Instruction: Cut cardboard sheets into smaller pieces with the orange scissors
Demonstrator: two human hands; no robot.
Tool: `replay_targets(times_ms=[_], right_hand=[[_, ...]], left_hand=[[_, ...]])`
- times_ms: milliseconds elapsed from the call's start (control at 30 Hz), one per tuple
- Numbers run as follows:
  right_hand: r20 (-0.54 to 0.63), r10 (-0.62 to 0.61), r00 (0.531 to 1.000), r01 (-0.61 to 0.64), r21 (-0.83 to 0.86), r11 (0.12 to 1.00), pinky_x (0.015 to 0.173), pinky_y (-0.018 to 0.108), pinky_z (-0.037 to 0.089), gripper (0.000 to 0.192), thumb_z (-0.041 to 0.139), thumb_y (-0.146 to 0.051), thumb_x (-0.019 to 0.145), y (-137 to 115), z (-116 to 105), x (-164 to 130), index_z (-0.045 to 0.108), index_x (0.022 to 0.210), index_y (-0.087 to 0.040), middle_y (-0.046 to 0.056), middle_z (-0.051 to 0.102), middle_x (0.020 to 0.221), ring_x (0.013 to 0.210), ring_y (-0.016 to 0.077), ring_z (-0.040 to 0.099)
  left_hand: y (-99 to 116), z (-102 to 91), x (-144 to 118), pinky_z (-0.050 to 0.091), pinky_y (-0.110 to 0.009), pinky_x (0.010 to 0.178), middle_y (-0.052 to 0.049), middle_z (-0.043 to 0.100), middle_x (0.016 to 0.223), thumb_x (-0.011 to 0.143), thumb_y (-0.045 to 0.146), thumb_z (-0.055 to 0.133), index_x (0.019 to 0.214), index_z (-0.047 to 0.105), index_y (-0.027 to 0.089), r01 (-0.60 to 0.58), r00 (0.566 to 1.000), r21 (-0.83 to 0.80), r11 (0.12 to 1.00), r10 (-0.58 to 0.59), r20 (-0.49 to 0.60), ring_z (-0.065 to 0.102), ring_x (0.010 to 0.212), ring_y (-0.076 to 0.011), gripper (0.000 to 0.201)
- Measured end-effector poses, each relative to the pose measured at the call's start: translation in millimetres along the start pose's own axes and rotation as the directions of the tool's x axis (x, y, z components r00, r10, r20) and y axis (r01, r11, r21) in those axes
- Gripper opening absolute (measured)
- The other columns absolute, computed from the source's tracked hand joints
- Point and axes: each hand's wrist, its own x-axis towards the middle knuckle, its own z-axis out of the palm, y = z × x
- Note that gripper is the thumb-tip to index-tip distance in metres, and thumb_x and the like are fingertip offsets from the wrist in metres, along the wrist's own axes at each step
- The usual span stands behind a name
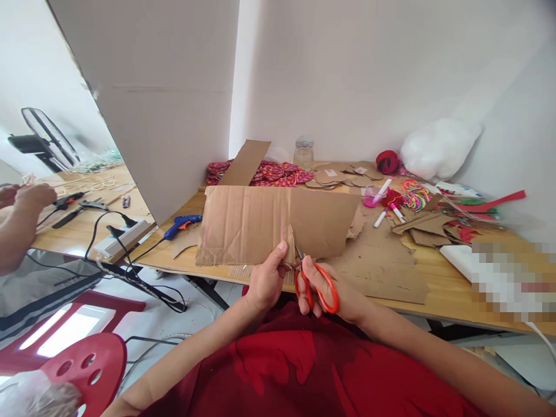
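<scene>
While gripping red scissors in right hand, cutting cardboard sheet.
Pinching sheet's lower edge with left hand, centre frame, above desk.

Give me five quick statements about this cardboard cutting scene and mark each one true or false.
1. The right hand holds red-handled scissors. True.
2. The left hand grips the lower edge of the cardboard sheet. True.
3. The glue gun on the table is green. False: it is blue with an orange trigger.
4. The scissors are cutting the sheet from its top edge. False: the blades enter at the bottom edge, beside the left hand.
5. A glass jar stands at the back of the table, near the wall. True.
</scene>
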Motion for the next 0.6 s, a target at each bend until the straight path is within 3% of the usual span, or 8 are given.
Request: replay_targets(times_ms=[100, 167, 400, 600], right_hand=[[-0.024, -0.047, 0.999, 0.045, -0.062, 0.997, 0.043, 0.020, 0.037, 0.069, 0.036, -0.085, 0.087, -9.0, -3.4, -3.9, 0.051, 0.071, -0.020, 0.001, 0.063, 0.053, 0.039, 0.0092, 0.046], [-0.008, -0.016, 1.000, 0.015, -0.088, 0.996, 0.041, 0.020, 0.036, 0.069, 0.037, -0.086, 0.086, -14.1, -6.9, -3.6, 0.051, 0.069, -0.020, 0.001, 0.062, 0.051, 0.038, 0.0087, 0.044], [0.056, 0.036, 0.998, -0.035, -0.008, 0.999, 0.035, 0.019, 0.034, 0.073, 0.036, -0.088, 0.084, -12.0, -15.4, 10.3, 0.055, 0.068, -0.019, 0.002, 0.065, 0.051, 0.033, 0.0077, 0.041], [-0.054, -0.067, 0.996, 0.066, -0.021, 0.998, 0.041, 0.020, 0.035, 0.073, 0.040, -0.084, 0.087, -22.0, -17.9, 15.1, 0.056, 0.062, -0.018, 0.003, 0.061, 0.048, 0.038, 0.0083, 0.044]], left_hand=[[3.6, 0.3, -1.4, 0.053, -0.029, 0.070, -0.005, 0.077, 0.101, 0.070, 0.040, 0.084, 0.089, 0.077, 0.017, 0.022, 0.999, -0.016, 1.000, -0.021, 0.044, 0.069, 0.084, -0.0197, 0.030], [5.0, -0.6, -2.2, 0.054, -0.029, 0.071, -0.006, 0.076, 0.105, 0.070, 0.041, 0.084, 0.095, 0.077, 0.018, 0.025, 0.997, -0.021, 0.999, -0.023, 0.067, 0.070, 0.091, -0.0217, 0.034], [0.6, -4.1, -3.9, 0.052, -0.030, 0.070, -0.006, 0.075, 0.094, 0.071, 0.043, 0.083, 0.090, 0.075, 0.019, 0.008, 0.999, 0.054, 0.998, -0.011, 0.052, 0.068, 0.093, -0.0236, 0.031], [-6.6, -4.8, -8.1, 0.048, -0.028, 0.065, -0.004, 0.073, 0.093, 0.073, 0.042, 0.081, 0.090, 0.073, 0.021, -0.034, 0.997, 0.088, 0.996, 0.028, 0.074, 0.065, 0.084, -0.0211, 0.028]])
